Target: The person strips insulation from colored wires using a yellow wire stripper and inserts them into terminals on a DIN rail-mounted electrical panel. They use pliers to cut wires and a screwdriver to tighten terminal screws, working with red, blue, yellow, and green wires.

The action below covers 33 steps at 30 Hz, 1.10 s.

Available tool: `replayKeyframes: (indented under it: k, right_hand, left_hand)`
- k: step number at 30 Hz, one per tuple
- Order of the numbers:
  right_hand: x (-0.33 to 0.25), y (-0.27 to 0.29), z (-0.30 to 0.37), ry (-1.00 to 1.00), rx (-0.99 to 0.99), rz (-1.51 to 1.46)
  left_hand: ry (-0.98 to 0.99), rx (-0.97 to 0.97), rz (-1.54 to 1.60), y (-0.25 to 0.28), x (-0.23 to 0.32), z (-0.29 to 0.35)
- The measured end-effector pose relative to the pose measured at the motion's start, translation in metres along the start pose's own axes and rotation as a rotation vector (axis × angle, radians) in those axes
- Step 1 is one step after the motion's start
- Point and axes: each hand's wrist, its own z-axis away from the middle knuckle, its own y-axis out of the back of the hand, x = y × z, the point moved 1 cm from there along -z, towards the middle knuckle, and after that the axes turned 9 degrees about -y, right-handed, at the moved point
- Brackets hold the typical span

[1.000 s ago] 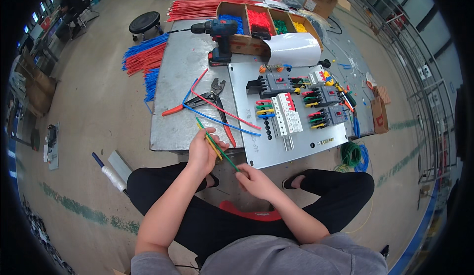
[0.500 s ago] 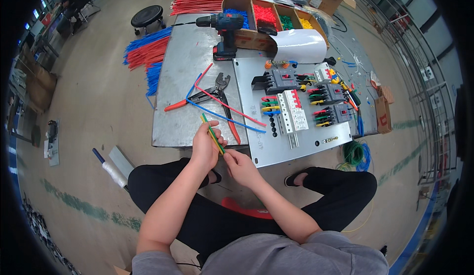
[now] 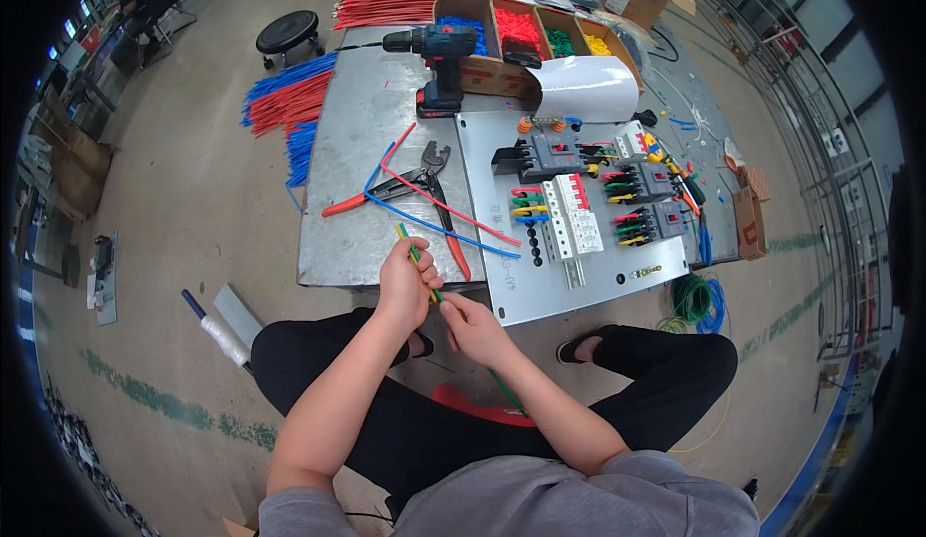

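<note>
A green-and-yellow wire point(image 3: 415, 254) runs through my left hand point(image 3: 403, 286), whose fingers are closed around it. Just below, my right hand point(image 3: 475, 330) pinches the same wire between thumb and finger; a green length trails down past my right wrist. Both hands are in front of the table's near edge, above my lap. Beyond them lies an open crimping tool point(image 3: 429, 185) with red-orange handles. A bent red wire point(image 3: 453, 209) and a bent blue wire point(image 3: 439, 220) rest across it. To the right, a metal mounting plate point(image 3: 511, 291) carries several circuit breakers point(image 3: 571, 217).
A cordless drill point(image 3: 439, 64) stands behind the crimping tool. Past the plate sits a divided cardboard box point(image 3: 497, 79) of coloured caps. Blue and red wire bundles point(image 3: 289, 103) jut off the table's left side. Green and blue coils point(image 3: 696, 303) lie at lower right.
The wire has shifted slightly in my hands, and a green length now shows below my right wrist. Both hands stay almost in place.
</note>
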Motion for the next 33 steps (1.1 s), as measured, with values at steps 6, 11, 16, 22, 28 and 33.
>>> replayKeyframes:
  k: [6, 11, 16, 22, 28, 33]
  right_hand:
    - [0.001, 0.002, -0.001, -0.012, 0.007, -0.01]
    - [0.0, -0.001, -0.001, -0.004, -0.003, 0.002]
    - [-0.014, -0.012, 0.007, -0.095, 0.036, -0.01]
    - [-0.003, -0.019, -0.011, 0.045, 0.141, -0.074]
    - [-0.01, -0.015, -0.025, -0.019, 0.102, -0.172]
    - [-0.003, -0.023, -0.039, -0.004, 0.048, -0.286]
  left_hand:
    - [-0.007, 0.007, -0.032, -0.004, -0.001, 0.003]
    - [0.035, 0.012, 0.016, 0.0, -0.002, -0.002]
    - [-0.004, 0.048, -0.092, 0.005, -0.006, -0.01]
    - [-0.059, 0.021, -0.187, 0.006, -0.009, -0.019]
    - [-0.107, 0.003, -0.27, 0.0, -0.01, -0.021]
    - [-0.059, -0.047, -0.619, 0.01, 0.009, -0.035]
